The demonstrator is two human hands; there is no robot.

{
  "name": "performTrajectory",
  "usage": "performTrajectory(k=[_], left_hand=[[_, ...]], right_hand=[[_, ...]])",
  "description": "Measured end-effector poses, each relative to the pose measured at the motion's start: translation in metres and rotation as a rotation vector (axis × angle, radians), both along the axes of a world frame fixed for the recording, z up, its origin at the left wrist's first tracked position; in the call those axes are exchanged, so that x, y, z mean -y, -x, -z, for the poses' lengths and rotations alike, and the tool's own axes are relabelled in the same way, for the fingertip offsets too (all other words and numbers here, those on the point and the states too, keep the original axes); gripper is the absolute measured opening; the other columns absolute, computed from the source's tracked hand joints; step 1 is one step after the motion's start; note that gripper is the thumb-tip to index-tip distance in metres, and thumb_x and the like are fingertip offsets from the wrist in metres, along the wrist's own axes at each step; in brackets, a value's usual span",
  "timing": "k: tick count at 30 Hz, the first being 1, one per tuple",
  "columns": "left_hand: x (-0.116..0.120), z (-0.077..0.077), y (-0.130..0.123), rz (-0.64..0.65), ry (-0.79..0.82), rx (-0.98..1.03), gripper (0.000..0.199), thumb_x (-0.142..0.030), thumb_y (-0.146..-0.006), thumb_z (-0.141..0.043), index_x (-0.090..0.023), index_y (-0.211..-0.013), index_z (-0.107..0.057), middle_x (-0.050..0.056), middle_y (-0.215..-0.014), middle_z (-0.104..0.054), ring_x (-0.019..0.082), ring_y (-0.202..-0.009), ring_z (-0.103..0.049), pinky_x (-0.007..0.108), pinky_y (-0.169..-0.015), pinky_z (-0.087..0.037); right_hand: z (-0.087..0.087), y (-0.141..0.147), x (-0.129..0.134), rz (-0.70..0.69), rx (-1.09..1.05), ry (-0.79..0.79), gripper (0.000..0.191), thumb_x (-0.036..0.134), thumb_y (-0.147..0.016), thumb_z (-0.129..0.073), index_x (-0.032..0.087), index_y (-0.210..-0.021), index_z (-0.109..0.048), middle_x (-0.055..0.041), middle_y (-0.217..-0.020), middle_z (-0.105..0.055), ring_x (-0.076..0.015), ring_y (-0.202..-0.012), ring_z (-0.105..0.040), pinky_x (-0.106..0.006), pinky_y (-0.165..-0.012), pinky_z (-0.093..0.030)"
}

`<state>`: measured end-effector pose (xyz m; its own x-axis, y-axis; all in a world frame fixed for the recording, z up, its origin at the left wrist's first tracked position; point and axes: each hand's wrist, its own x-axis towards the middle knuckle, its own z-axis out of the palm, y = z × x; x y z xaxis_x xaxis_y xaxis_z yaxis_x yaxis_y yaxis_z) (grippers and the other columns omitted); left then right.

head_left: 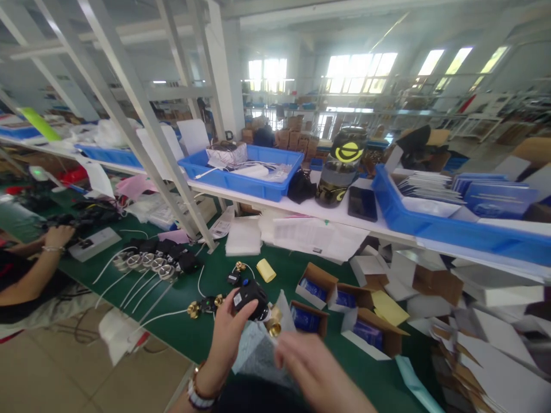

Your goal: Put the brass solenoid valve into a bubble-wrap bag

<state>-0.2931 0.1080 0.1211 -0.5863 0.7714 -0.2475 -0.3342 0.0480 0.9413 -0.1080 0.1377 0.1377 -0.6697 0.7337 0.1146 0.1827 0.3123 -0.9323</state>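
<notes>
My left hand (228, 332), with a watch at the wrist, is closed around a black device with a brass fitting (249, 299). The fitting's round gold end points right, toward my right hand (307, 361). That hand is smeared by motion close beside the fitting, its fingertips curled inward, and I cannot tell what it holds. A clear plastic bag (275, 367) lies below and between the hands. Just left of the device are more black parts with brass fittings (207, 304) and a white cable. A folded yellow paper (266, 270) is beyond it.
Several open cartons with blue packs (312, 289) stand at right, beside a heap of white boxes (486, 321). Several black units with round metal ends (150, 259) line the left. Above runs a shelf with blue trays (241, 182) and a bottle (340, 166). Another person's arm (37, 269) is far left.
</notes>
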Motion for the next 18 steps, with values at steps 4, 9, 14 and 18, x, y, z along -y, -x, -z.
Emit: performTrajectory(k=[4, 9, 14, 18], left_hand=[[0.005, -0.002, -0.008, 0.093, 0.008, 0.275, 0.040, -0.034, -0.059, -0.086, -0.013, -0.091, -0.075, 0.009, -0.092, -0.076, 0.028, -0.098, -0.068, 0.035, -0.087, -0.055], [-0.006, 0.004, -0.013, -0.026, -0.029, 0.372, 0.031, -0.036, -0.067, -0.081, -0.015, -0.089, -0.074, 0.008, -0.093, -0.076, 0.025, -0.097, -0.069, 0.035, -0.088, -0.056], [-0.006, 0.019, -0.012, -0.035, 0.061, -0.106, 0.039, -0.036, -0.061, -0.086, -0.016, -0.093, -0.075, 0.005, -0.091, -0.076, 0.023, -0.089, -0.067, 0.030, -0.083, -0.053], [-0.004, 0.020, -0.011, 0.126, 0.178, -0.342, 0.038, -0.030, -0.051, -0.090, -0.015, -0.083, -0.076, 0.003, -0.077, -0.073, 0.024, -0.078, -0.065, 0.028, -0.075, -0.050]], right_hand=[[0.031, 0.008, -0.021, 0.349, -0.063, 0.039, 0.043, 0.051, -0.099, -0.038, 0.023, -0.066, -0.045, 0.0026, -0.059, -0.047, -0.0158, -0.059, -0.047, -0.028, -0.057, -0.037], [0.070, 0.047, 0.029, 0.183, 0.064, -0.010, 0.035, 0.034, -0.102, -0.030, 0.021, -0.082, -0.054, -0.0019, -0.068, -0.062, -0.0163, -0.060, -0.057, -0.027, -0.055, -0.039], [0.043, 0.046, 0.041, 0.153, 0.583, -0.400, 0.023, 0.000, -0.086, -0.043, 0.016, -0.092, -0.059, -0.0106, -0.079, -0.070, -0.0236, -0.071, -0.065, -0.032, -0.063, -0.046], [0.019, 0.027, 0.006, -0.065, 0.473, -0.636, 0.031, -0.003, -0.083, -0.047, 0.014, -0.105, -0.061, -0.0127, -0.100, -0.070, -0.0250, -0.092, -0.064, -0.038, -0.083, -0.053]])
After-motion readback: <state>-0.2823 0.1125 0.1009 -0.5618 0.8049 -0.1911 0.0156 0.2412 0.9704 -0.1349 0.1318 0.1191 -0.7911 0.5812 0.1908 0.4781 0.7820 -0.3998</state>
